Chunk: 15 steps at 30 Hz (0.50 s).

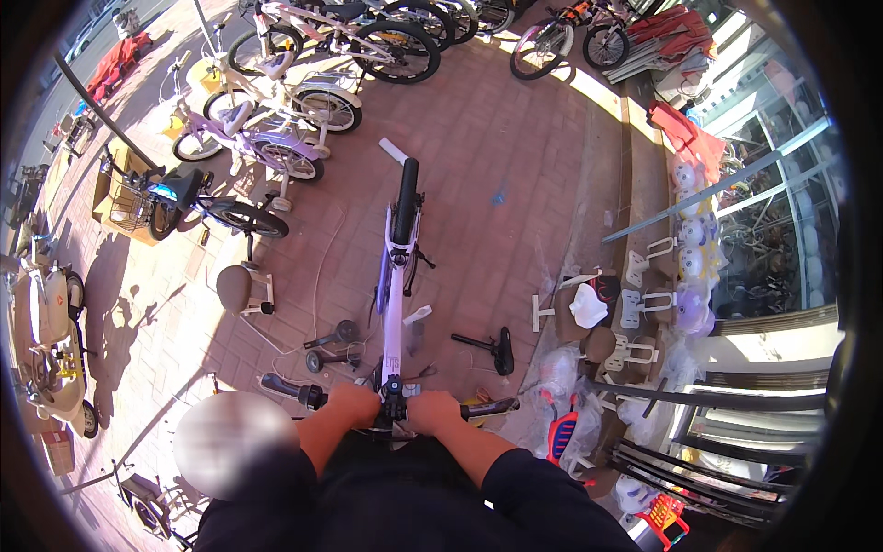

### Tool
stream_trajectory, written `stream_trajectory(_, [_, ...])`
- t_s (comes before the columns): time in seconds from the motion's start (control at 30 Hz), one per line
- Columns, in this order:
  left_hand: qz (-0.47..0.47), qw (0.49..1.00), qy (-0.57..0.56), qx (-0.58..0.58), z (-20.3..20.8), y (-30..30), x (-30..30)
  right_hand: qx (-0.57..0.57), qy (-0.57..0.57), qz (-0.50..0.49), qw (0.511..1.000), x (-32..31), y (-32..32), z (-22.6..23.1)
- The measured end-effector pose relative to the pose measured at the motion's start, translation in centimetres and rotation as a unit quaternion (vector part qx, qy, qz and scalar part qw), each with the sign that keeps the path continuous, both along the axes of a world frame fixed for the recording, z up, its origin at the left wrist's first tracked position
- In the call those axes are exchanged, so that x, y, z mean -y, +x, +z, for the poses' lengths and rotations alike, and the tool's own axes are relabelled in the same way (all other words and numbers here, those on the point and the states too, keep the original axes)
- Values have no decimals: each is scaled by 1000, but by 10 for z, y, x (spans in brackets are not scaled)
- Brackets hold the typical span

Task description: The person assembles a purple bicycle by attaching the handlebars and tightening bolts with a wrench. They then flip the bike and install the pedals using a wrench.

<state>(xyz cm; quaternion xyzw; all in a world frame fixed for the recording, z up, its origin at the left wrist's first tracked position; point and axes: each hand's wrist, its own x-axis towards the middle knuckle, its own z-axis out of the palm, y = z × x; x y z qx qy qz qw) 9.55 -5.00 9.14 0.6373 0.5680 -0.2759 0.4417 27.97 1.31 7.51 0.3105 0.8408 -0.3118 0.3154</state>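
Note:
A pale lilac bicycle (393, 313) stands in front of me, its black rear tyre (406, 198) pointing away and its handlebar (492, 408) close to my body. My left hand (354, 405) is closed around the bar just left of the stem (393, 391). On the other side of the stem, my right hand (432, 412) grips the bar as well. Both black end grips lie outside my hands. The front wheel is mostly hidden beneath the bar and my arms. A black saddle with its post (499, 350) lies on the paving to the right.
Small black training wheels (333, 346) lie left of the bicycle, near a stool (236, 289). Several bicycles (276, 138) stand at the far left. Seats, brackets and plastic-wrapped parts (589, 305) line the step on the right. A blurred person (235, 442) is close on my left.

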Motion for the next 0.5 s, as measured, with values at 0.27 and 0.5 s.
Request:
stream_trajectory(0.27, [-11, 999, -47, 12, -12, 6, 6, 23, -26, -9, 999, 16, 5, 9])
stream_trajectory(0.5, [-30, 998, 45, 6, -21, 19, -13, -3, 25, -12, 1000, -5, 18, 0])
